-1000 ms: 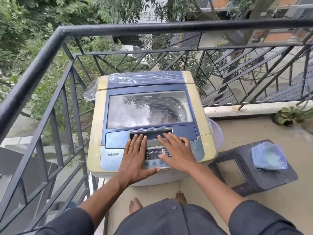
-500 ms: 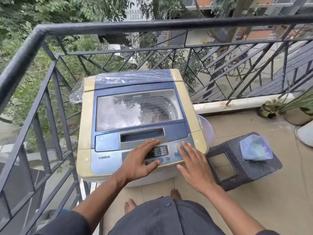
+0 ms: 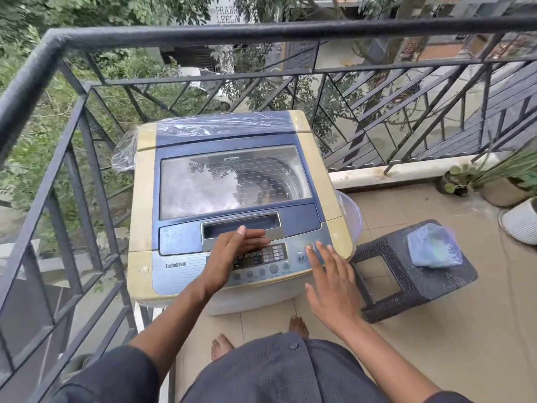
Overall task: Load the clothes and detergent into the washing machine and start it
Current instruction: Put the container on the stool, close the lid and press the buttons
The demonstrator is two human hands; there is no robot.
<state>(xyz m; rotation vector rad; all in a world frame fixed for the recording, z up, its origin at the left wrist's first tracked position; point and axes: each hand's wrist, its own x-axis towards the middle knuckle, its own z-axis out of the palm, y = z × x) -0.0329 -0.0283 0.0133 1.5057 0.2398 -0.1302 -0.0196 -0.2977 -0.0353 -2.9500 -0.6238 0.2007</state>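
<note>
Both open grips, left (image 3: 232, 255) and right (image 3: 329, 283), over washing machine (image 3: 232, 181) control panel (image 3: 261, 258).

Dark grey buttoned garment (image 3: 279, 370) with short sleeves (image 3: 116, 373), bare forearms, bare feet (image 3: 222, 346).

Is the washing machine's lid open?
No, the glass lid lies flat and closed on the washing machine.
</note>
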